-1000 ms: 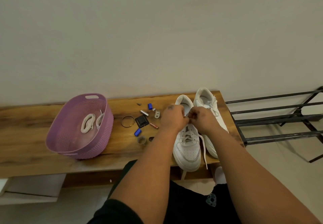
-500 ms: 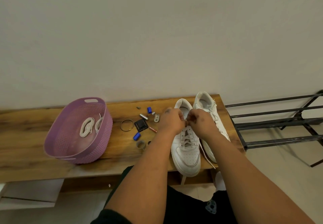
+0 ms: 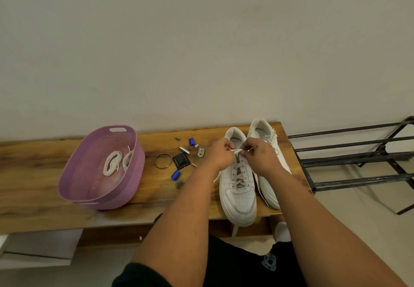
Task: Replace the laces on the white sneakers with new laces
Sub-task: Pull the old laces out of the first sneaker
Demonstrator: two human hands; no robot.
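Note:
Two white sneakers stand side by side on the wooden bench (image 3: 33, 188), toes toward me. Over the top eyelets of the left sneaker (image 3: 238, 194), my left hand (image 3: 218, 154) and my right hand (image 3: 261, 156) each pinch a short stretch of its white lace (image 3: 237, 150), pulled taut between them. The lace still criss-crosses lower down the shoe, and one loose end hangs over the bench's front edge. The right sneaker (image 3: 265, 129) is partly hidden behind my right hand. Two coiled white laces (image 3: 112, 163) lie in a purple basket (image 3: 98, 199) at the left.
Small items lie between basket and shoes: a ring (image 3: 163, 161), a black square piece (image 3: 181, 161), blue caps (image 3: 175, 174), metal bits (image 3: 184, 150). A black metal rack (image 3: 358, 156) stands to the right of the bench. A plain wall rises behind.
My head has tipped up a little, so the bench sits lower in view. Both hands stay at the top of the left sneaker, now drawn slightly apart with the lace stretched between them.

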